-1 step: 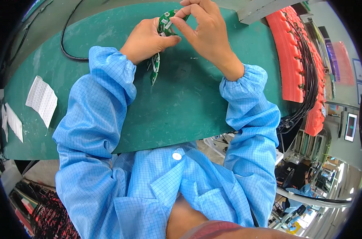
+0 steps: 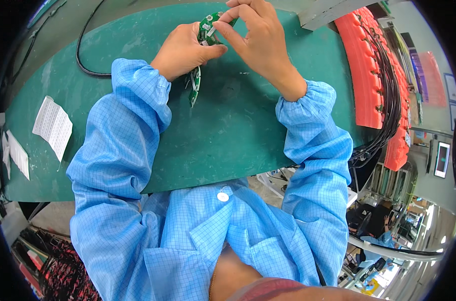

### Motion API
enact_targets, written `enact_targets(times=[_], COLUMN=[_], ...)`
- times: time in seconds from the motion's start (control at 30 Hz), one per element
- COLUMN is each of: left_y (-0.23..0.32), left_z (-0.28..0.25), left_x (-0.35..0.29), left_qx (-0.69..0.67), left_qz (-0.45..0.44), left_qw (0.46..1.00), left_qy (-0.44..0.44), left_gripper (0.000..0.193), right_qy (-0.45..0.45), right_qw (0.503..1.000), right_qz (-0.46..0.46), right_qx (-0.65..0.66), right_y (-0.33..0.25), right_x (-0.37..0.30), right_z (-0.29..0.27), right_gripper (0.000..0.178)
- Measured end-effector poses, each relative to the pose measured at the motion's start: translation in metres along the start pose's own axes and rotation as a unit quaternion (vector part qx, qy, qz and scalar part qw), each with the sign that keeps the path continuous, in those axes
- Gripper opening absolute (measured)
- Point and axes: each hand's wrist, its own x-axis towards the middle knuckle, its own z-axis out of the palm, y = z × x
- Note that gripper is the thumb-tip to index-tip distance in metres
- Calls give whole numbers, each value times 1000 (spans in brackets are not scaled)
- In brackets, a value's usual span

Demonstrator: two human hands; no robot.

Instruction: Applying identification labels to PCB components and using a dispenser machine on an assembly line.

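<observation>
Near the far edge of the green table, my left hand [image 2: 184, 49] is closed around a green circuit board [image 2: 206, 24] with white and dark parts on it. Part of the board is hidden behind my fingers, and a narrow green end [image 2: 195, 90] sticks out below that hand. My right hand [image 2: 258, 42] is over the board's right side, thumb and forefinger bent together in a pinch. At its thumb tip a small white strip [image 2: 211, 31] shows against the board. Whether the strip is stuck down cannot be seen.
White printed sheets [image 2: 53, 125] lie on the green table [image 2: 228, 145] at the left. A black cable [image 2: 79, 50] curves over the far left. To the right stand red foam racks [image 2: 361, 75] with black cables [image 2: 388, 95] bundled along them. A pale post [image 2: 328, 12] rises at the back right.
</observation>
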Motion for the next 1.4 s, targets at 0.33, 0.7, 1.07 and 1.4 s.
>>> enact_targets(times=[0.33, 0.7, 1.07, 1.4], left_y=[-3, -4, -16, -13], left_z=[0, -1, -3, -8], left_x=[0, 0, 9, 2], left_qx=[-28, -76, -153, -329], left_qz=[-17, -15, 20, 0], left_qw=[999, 995, 981, 937], left_qy=[6, 61, 118, 115], left_gripper=[25, 27, 26, 30], right_qy=[-46, 17, -241, -77], right_qw=[992, 909, 944, 970], right_qz=[111, 384, 155, 170], right_qx=[-47, 160, 165, 156], right_y=[-11, 22, -68, -72], right_x=[-3, -23, -26, -16], right_z=[-1, -4, -4, 13], right_gripper=[33, 20, 60, 25])
